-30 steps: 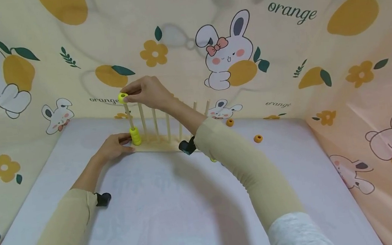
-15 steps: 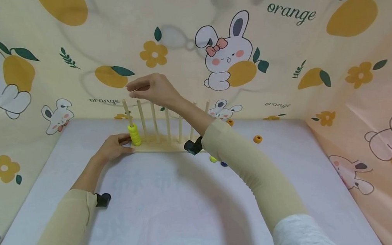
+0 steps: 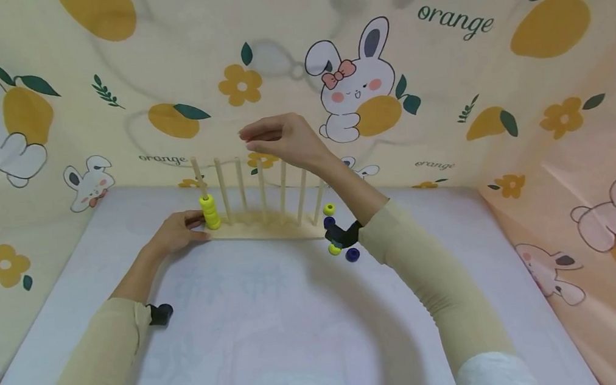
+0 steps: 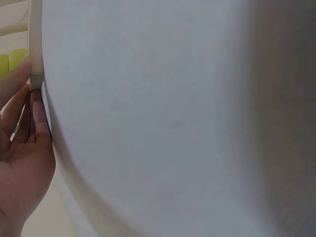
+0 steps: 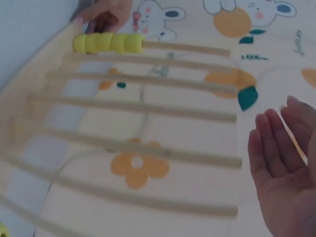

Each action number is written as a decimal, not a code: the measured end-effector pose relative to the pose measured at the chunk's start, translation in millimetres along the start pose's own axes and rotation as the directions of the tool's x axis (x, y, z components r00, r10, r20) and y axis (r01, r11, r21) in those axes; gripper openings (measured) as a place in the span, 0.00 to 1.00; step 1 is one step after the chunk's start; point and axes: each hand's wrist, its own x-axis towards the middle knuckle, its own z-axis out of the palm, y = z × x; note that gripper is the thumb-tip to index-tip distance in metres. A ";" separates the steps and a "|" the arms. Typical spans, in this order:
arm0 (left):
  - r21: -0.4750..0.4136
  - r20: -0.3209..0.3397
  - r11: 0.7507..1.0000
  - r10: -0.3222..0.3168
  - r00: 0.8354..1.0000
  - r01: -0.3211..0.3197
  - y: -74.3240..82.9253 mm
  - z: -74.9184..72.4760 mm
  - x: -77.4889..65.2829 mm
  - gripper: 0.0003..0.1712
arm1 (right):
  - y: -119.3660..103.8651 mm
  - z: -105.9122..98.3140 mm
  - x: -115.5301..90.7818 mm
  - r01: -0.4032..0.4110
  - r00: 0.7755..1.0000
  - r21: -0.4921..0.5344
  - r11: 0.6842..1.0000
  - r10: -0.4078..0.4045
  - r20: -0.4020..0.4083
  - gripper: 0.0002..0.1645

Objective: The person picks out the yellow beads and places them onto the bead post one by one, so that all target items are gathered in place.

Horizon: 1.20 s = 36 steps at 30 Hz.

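A wooden peg rack (image 3: 267,233) with a row of upright pegs stands on the table. Several yellow beads (image 3: 209,213) are stacked low on its leftmost peg; the other pegs are bare. My left hand (image 3: 178,231) holds the rack's left end, and in the left wrist view the thumb lies over the base beside the yellow beads, with the fingers at its end. Above the pegs, my right hand (image 3: 289,142) is raised with nothing in it. Its palm and extended fingers (image 5: 274,143) show beyond the peg tips in the right wrist view.
Right of the rack lie loose beads: a yellow bead (image 3: 329,209), a dark blue bead (image 3: 329,222), another yellow bead (image 3: 335,249) and another dark blue bead (image 3: 352,254). A patterned cloth (image 3: 270,12) hangs behind the white table (image 3: 254,332).
My right hand released a yellow bead at the leftmost peg's top, and the bead dropped onto the stack. That hand then moved right, above the rack. My left hand stayed put.
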 end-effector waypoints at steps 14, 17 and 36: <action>0.016 -0.006 1.000 -0.009 1.000 0.009 1.6 -5.1 2.9 0.42 | -10.0 -32.5 -56.9 0.000 0.995 -0.011 1.000 -0.001 -0.097 0.16; 0.007 -0.005 1.000 -0.014 1.000 0.014 2.0 -3.6 1.6 0.42 | 8.1 -39.8 -65.3 -0.021 0.993 -0.018 1.000 0.019 -0.118 0.16; 0.000 -0.001 1.000 -0.020 1.000 0.020 -3.5 0.1 0.3 0.42 | 59.5 -66.2 -127.9 -0.115 0.967 -0.028 0.993 0.105 -0.233 0.18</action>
